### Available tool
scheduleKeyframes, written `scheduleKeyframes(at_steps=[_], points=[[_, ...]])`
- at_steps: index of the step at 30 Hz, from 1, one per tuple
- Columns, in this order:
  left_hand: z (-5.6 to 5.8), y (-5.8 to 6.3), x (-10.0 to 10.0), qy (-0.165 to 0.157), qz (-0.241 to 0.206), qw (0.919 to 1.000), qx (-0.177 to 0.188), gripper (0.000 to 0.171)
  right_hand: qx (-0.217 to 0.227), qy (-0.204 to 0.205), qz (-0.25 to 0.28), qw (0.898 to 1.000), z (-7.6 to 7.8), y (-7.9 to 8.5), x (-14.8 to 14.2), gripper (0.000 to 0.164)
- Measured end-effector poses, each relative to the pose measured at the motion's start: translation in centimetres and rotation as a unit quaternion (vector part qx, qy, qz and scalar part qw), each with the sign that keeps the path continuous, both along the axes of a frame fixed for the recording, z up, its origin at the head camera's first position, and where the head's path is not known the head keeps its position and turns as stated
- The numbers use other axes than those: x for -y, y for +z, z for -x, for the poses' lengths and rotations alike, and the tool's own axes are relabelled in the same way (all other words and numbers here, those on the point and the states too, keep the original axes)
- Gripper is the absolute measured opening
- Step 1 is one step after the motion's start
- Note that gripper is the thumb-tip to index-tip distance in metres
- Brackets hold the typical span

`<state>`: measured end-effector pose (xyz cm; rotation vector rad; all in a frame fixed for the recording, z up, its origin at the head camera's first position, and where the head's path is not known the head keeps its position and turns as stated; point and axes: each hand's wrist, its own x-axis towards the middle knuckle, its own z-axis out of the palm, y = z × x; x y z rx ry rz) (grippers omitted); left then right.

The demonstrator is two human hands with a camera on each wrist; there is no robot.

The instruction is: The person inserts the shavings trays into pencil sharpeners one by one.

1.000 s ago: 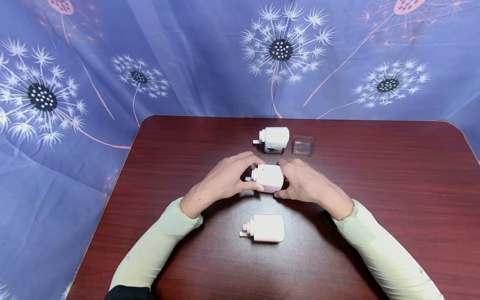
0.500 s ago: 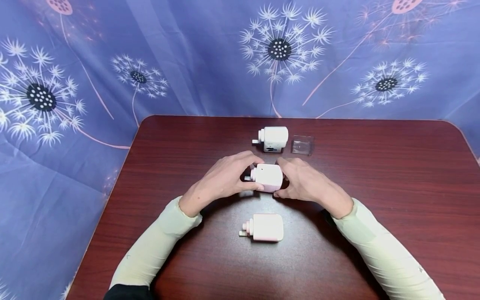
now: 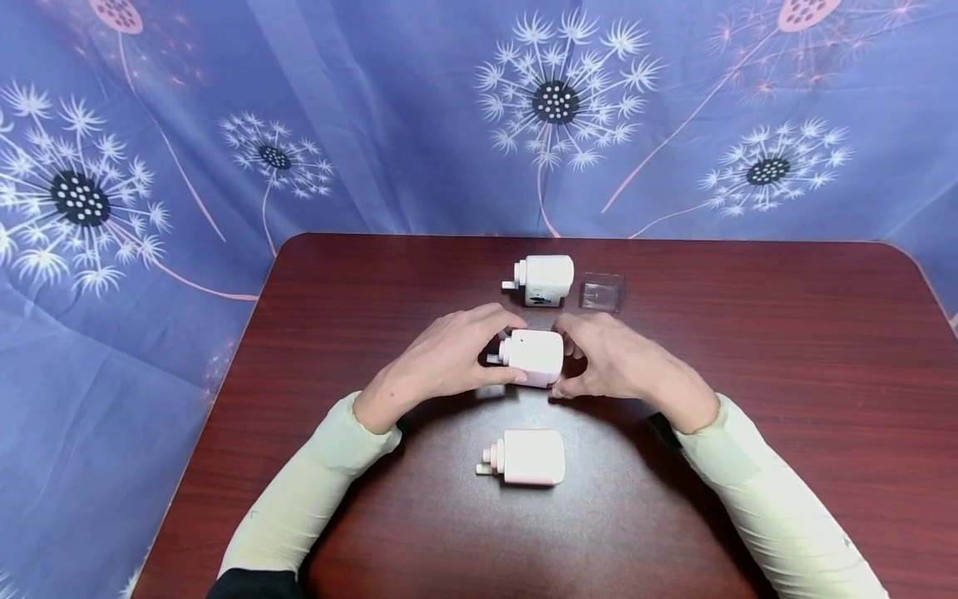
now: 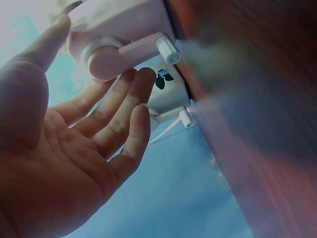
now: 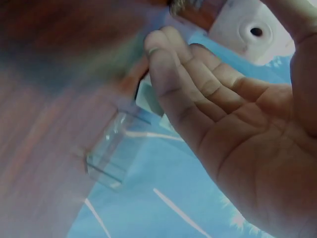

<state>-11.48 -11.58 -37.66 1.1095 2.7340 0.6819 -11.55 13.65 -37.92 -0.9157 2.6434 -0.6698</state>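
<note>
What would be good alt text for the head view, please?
A person's left hand holds a pale pink crank device on a dark red table, with the right hand close beside it. A cream-and-pink device is nearer the person; a white device and a small clear box are beyond, in front of a blue dandelion-print cloth.

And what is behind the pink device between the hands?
A white device, with a clear container to its right. The table directly beneath the pink device is hidden.

Left hand (image 3: 451, 353) curved, thumb (image 3: 500, 374) opposite fingers (image 4: 116, 99); right hand (image 3: 617, 359) relaxed, fingers loosely bent; forearms (image 3: 310, 482) angled inward.
</note>
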Motion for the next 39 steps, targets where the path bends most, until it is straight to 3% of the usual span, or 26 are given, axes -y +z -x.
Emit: scheduleKeyframes(at_steps=[7,14,22,29,39], points=[[0.4,0.4,0.1,0.01,-0.02,0.9997,-0.005,0.058,-0.007,-0.003,0.009,1.0,0.8,0.7,-1.4,0.062],[1.1,0.4,0.2,0.029,-0.024,0.9992,-0.008,0.05,-0.033,-0.019,0.019,0.999,1.6,1.3,-2.8,0.052],[2.2,0.4,0.4,0.04,-0.044,0.9982,-0.008,0.045,-0.081,-0.075,0.025,0.994,2.6,2.2,-4.4,0.05],[3.3,0.3,0.3,0.06,-0.077,0.9952,0.011,0.042,-0.123,-0.106,0.022,0.987,3.8,2.1,-5.7,0.062],[5.2,0.2,-0.1,0.083,-0.101,0.9914,0.002,0.043,-0.105,-0.125,0.003,0.987,5.5,2.4,-7.0,0.071]])
